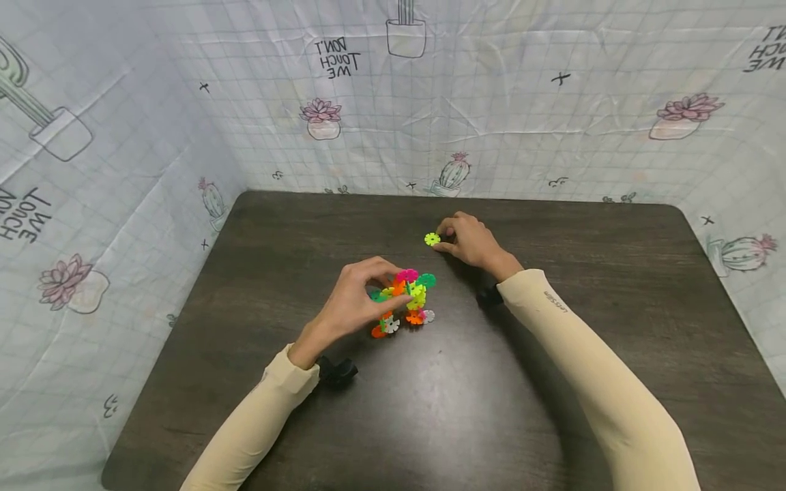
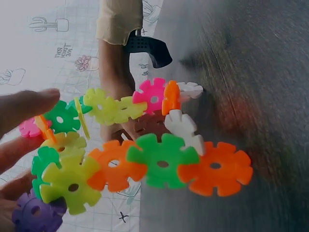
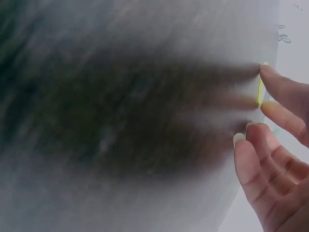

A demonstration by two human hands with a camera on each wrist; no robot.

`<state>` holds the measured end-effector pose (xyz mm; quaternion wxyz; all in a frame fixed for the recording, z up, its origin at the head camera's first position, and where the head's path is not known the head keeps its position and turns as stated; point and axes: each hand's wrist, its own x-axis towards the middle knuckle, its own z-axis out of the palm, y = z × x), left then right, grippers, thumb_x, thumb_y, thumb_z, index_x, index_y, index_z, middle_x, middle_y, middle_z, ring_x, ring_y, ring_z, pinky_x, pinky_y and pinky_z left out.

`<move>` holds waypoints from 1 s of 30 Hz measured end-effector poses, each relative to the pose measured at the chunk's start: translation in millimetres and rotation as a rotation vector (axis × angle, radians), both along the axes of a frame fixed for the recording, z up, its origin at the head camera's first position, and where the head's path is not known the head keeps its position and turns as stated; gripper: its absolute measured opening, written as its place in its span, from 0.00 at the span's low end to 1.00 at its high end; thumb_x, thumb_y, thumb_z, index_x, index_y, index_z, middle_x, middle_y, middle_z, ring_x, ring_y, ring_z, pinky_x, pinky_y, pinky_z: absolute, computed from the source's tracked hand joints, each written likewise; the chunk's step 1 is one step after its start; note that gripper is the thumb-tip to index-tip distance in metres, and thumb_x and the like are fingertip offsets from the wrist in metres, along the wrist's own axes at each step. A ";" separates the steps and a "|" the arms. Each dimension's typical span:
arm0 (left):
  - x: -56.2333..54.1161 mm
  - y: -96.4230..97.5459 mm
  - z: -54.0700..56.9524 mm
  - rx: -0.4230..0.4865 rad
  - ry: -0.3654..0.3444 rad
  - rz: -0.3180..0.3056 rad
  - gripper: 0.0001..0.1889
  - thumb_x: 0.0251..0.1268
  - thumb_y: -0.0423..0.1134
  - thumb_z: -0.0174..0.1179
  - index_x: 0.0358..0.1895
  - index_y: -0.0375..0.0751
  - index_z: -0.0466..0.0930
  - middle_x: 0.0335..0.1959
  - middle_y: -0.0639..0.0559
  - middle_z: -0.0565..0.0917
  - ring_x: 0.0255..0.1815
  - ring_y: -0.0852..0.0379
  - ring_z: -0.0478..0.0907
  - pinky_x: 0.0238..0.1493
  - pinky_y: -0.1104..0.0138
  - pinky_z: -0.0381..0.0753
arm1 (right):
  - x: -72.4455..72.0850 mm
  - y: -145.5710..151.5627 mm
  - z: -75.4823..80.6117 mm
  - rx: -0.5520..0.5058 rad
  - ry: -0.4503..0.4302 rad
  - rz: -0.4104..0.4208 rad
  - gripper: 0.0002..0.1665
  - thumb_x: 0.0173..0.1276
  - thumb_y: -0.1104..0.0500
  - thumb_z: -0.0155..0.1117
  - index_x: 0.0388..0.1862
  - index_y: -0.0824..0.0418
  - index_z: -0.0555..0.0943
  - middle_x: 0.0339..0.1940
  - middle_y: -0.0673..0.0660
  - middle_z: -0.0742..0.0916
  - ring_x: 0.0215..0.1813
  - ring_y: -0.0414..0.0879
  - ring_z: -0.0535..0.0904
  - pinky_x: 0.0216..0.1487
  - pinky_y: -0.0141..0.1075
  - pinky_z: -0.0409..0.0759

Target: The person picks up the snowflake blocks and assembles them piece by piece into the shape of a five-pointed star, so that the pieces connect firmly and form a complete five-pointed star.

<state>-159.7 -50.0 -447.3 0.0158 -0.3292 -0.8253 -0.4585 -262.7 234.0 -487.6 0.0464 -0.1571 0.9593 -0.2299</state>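
Observation:
In the head view my left hand holds a small structure of interlocking flower-shaped plastic discs just above or on the table; I cannot tell which. Its discs are pink, green, yellow, orange and white. The left wrist view shows a row of orange and green discs and a purple disc near the fingers. Farther back, my right hand has finger and thumb at opposite edges of a single yellow flower disc, which lies low at the tabletop. Its thin edge shows in the right wrist view.
The dark wooden table reaches back to a patterned cloth that hangs behind and at the sides. Black wrist cameras sit under both wrists, close to the tabletop.

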 end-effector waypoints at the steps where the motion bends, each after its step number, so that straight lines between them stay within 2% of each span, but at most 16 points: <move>1: 0.3 0.3 0.2 -0.002 0.000 0.007 0.17 0.57 0.43 0.80 0.49 0.44 0.90 0.41 0.54 0.88 0.36 0.61 0.84 0.45 0.65 0.89 | 0.4 -0.7 -0.1 0.002 0.000 0.003 0.25 0.70 0.48 0.74 0.58 0.62 0.85 0.52 0.65 0.82 0.55 0.60 0.81 0.56 0.59 0.81; 8: 2.9 0.8 3.3 -0.023 -0.038 0.042 0.17 0.59 0.45 0.79 0.48 0.44 0.89 0.40 0.52 0.91 0.34 0.60 0.86 0.43 0.59 0.91 | 1.2 -7.5 -2.7 -0.022 0.026 0.009 0.20 0.70 0.50 0.74 0.54 0.61 0.86 0.49 0.64 0.83 0.53 0.59 0.82 0.53 0.56 0.83; 13: 4.6 1.2 4.6 -0.002 -0.074 0.050 0.15 0.59 0.44 0.79 0.46 0.44 0.88 0.39 0.52 0.90 0.35 0.59 0.87 0.45 0.52 0.91 | 3.9 -9.2 -4.5 -0.103 0.017 0.018 0.17 0.68 0.55 0.77 0.49 0.66 0.87 0.48 0.66 0.85 0.50 0.60 0.84 0.53 0.54 0.85; 15: 5.2 1.8 5.2 -0.001 -0.082 0.053 0.15 0.59 0.44 0.79 0.46 0.44 0.88 0.40 0.53 0.90 0.38 0.59 0.88 0.48 0.53 0.91 | 6.3 -8.8 -3.9 -0.148 0.009 0.020 0.17 0.66 0.58 0.78 0.47 0.68 0.86 0.47 0.67 0.86 0.47 0.60 0.86 0.50 0.53 0.86; 21: 6.3 2.7 8.3 0.015 -0.086 0.052 0.15 0.58 0.43 0.79 0.46 0.45 0.87 0.42 0.53 0.91 0.42 0.58 0.90 0.51 0.55 0.91 | 20.3 -9.8 -1.5 -0.267 -0.030 0.001 0.16 0.63 0.63 0.80 0.43 0.67 0.82 0.40 0.65 0.89 0.38 0.56 0.88 0.40 0.48 0.88; 26: 5.5 2.2 10.6 0.025 -0.080 0.057 0.15 0.58 0.42 0.79 0.45 0.45 0.87 0.42 0.53 0.91 0.41 0.57 0.90 0.51 0.51 0.90 | 31.5 -14.0 -2.2 -0.302 -0.021 0.005 0.13 0.66 0.63 0.77 0.44 0.66 0.81 0.40 0.64 0.90 0.39 0.54 0.88 0.45 0.48 0.88; 30: 6.8 4.5 10.3 0.017 -0.085 0.055 0.15 0.58 0.42 0.79 0.46 0.45 0.88 0.43 0.52 0.92 0.42 0.56 0.90 0.51 0.50 0.90 | 42.2 -10.6 -6.7 -0.325 -0.026 -0.010 0.11 0.68 0.63 0.75 0.43 0.66 0.82 0.39 0.63 0.90 0.37 0.53 0.88 0.41 0.46 0.89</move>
